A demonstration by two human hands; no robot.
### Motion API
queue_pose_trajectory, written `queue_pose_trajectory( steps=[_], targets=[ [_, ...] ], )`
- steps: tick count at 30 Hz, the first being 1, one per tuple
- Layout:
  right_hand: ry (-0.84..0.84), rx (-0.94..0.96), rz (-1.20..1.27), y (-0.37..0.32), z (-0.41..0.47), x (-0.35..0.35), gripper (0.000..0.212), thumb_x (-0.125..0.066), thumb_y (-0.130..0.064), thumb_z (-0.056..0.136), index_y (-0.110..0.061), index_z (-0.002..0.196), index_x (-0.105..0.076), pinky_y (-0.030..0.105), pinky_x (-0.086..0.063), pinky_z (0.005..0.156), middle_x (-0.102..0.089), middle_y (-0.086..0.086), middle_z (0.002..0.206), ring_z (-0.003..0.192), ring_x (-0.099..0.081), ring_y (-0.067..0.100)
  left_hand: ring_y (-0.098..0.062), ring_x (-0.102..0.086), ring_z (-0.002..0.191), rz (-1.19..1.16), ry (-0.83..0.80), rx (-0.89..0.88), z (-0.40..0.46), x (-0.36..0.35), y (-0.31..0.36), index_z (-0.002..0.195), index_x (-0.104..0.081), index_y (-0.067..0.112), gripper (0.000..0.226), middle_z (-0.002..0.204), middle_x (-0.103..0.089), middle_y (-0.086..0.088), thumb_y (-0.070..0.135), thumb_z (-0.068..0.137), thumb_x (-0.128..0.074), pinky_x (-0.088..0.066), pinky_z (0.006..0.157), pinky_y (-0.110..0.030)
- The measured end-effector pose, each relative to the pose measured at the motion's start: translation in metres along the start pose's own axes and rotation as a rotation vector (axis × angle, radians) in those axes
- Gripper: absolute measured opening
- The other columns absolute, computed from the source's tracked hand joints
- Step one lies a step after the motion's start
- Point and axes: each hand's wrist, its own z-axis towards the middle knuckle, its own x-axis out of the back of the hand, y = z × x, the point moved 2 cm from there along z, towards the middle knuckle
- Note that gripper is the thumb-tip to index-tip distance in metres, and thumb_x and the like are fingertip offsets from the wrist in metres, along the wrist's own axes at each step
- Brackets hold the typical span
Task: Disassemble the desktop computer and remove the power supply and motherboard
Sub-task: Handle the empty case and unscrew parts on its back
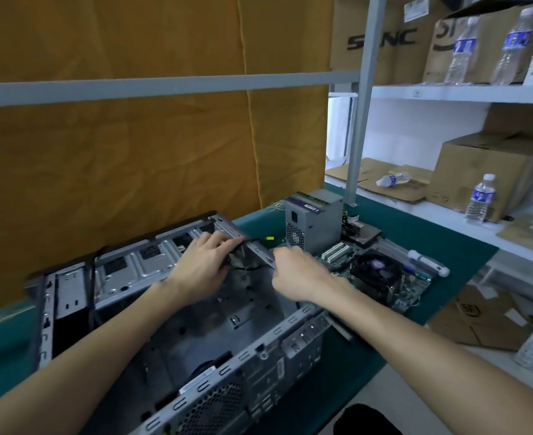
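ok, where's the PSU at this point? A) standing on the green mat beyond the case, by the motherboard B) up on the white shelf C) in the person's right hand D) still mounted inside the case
A: the grey power supply stands on the green mat beyond the open case, right behind the motherboard; neither hand holds it.

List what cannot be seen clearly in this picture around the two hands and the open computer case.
- Head view: what the left hand grips, black cables or a fan; its fingers cover it.
- Head view: whether the right hand holds anything; motion blur, fingers turned away.
- Head view: the computer case near end, cut off by the bottom edge.
- Head view: the power supply label, too small to read.
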Motion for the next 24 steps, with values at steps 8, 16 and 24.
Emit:
queue_pose_trajectory(
  steps=[8, 16, 24],
  targets=[
    [0.025, -0.014, 0.008, 0.001, -0.002, -0.001, 0.018, -0.050, -0.005, 0.091, -0.002, 0.106, -0.060, 0.033, -0.037, 0.048, -0.061, 0.011, 0.087, 0.067, -0.058, 0.023, -0.025, -0.057, 0.093, -0.127, 0.183, -0.077, 0.009, 0.004, 0.003, 0.106, -0.063, 0.018, 0.015, 0.104, -0.064, 0.000, 0.022, 0.093, -0.069, -0.047, 0.079, -0.038],
    [0.089, -0.022, 0.002, 0.001, -0.005, -0.003, 0.013, -0.051, -0.004, 0.092, -0.005, 0.101, -0.059, 0.032, -0.034, 0.044, -0.060, 0.010, 0.081, 0.056, -0.053, 0.022, -0.018, -0.051, 0.073, -0.202, -0.108, -0.176, -0.018, 0.007, 0.011, 0.087, -0.048, 0.022, 0.012, 0.090, -0.052, 0.006, 0.025, 0.081, -0.058, -0.047, 0.061, -0.036],
    [0.109, 0.011, -0.019, 0.003, -0.006, -0.005, 0.020, -0.052, -0.004, 0.092, -0.007, 0.111, -0.060, 0.034, -0.039, 0.047, -0.061, 0.007, 0.071, 0.057, -0.055, 0.023, -0.011, -0.062, 0.084, -0.547, -0.386, 0.220, -0.028, -0.029, 0.004, 0.086, -0.065, 0.029, 0.027, 0.088, -0.065, 0.011, 0.006, 0.089, -0.051, -0.051, 0.072, -0.023]
  ],
)
